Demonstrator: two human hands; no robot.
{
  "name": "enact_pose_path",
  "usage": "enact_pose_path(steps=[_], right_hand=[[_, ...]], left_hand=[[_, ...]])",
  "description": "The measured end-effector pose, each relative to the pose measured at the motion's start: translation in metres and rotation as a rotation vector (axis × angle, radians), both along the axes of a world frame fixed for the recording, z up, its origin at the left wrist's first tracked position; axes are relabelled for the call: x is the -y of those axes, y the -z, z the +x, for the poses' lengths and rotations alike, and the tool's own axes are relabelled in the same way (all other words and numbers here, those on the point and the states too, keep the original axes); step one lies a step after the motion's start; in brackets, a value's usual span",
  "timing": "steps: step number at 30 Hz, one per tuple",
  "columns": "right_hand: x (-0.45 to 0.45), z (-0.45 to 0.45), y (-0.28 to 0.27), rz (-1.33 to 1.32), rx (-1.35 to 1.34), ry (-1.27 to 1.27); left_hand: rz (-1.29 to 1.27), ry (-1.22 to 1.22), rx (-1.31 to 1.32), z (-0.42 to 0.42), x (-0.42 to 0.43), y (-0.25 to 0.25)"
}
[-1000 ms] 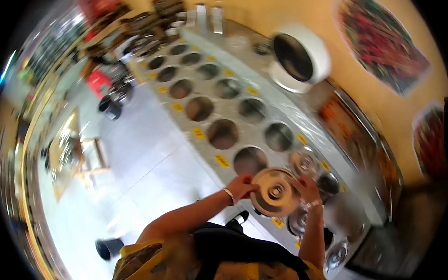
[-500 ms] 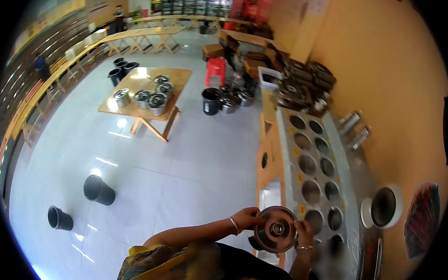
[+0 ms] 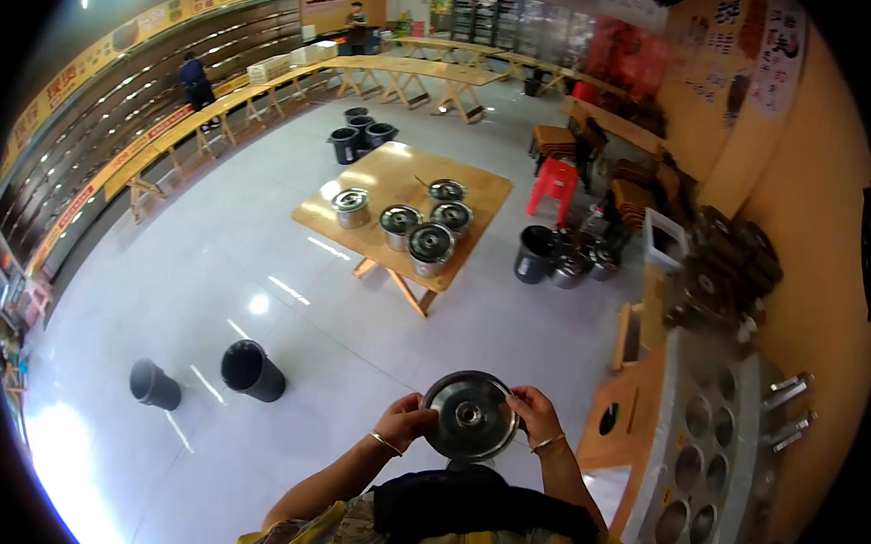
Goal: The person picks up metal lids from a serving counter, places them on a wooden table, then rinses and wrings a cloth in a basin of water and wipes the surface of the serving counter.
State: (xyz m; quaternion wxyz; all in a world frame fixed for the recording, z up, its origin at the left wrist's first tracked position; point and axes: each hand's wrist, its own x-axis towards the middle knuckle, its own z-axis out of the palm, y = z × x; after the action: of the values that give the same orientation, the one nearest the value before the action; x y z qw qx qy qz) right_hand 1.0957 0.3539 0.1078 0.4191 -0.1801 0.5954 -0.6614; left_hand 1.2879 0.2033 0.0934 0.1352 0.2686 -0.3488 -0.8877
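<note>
In front of my body, I hold a round lidded metal pot (image 3: 469,415) whose shiny lid with a central knob faces up. My left hand (image 3: 405,424) is closed on its left side, the thumb lying over the lid's rim. Opposite it, my right hand (image 3: 536,416) grips the right side in the same way. Most of what is beneath the lid is hidden; only a small part shows below its near edge. A bracelet circles each wrist.
Ahead stands a wooden table (image 3: 486,195) bearing several lidded metal pots (image 3: 430,243). Black bins (image 3: 253,370) stand on the floor at left. At right is a counter with round wells (image 3: 689,467). A red stool (image 3: 553,187) stands beyond. Two people are far off.
My view has turned left, away from the counter with wells. Both hands have carried the lidded pot from beside the counter to over open floor facing the table.
</note>
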Motion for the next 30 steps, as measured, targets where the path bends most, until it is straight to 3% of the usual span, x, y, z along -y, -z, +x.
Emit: enact_pose_path(steps=[4, 9, 13, 17, 19, 22, 26, 30], right_hand=[[0.102, -0.037, -0.01, 0.048, 0.118, -0.316], [0.197, -0.07, -0.002, 0.119, -0.027, -0.474], [0.24, -0.097, 0.028, 0.268, 0.034, -0.423], [0.263, -0.131, 0.107, 0.413, 0.088, -0.197], [0.256, -0.138, 0.138, 0.596, 0.218, 0.042], [0.222, -0.134, 0.182, 0.823, 0.259, 0.194], [0.211, -0.099, 0.181, 1.176, 0.218, 0.064], [0.199, -0.057, 0.177, 1.263, 0.122, -0.101]], left_hand=[[-0.036, -0.255, 0.013, -0.005, 0.077, -0.009], [-0.008, -0.685, -0.072, 0.004, 0.19, 0.031], [-0.002, -0.936, 0.022, 0.005, 0.329, 0.074], [-0.067, -1.245, 0.013, -0.019, 0.485, 0.09], [-0.099, -1.215, 0.029, -0.017, 0.561, 0.117], [-0.074, -1.294, 0.029, -0.042, 0.666, 0.14], [-0.014, -1.244, 0.089, -0.068, 0.761, 0.188], [0.04, -1.336, 0.111, -0.098, 0.809, 0.224]])
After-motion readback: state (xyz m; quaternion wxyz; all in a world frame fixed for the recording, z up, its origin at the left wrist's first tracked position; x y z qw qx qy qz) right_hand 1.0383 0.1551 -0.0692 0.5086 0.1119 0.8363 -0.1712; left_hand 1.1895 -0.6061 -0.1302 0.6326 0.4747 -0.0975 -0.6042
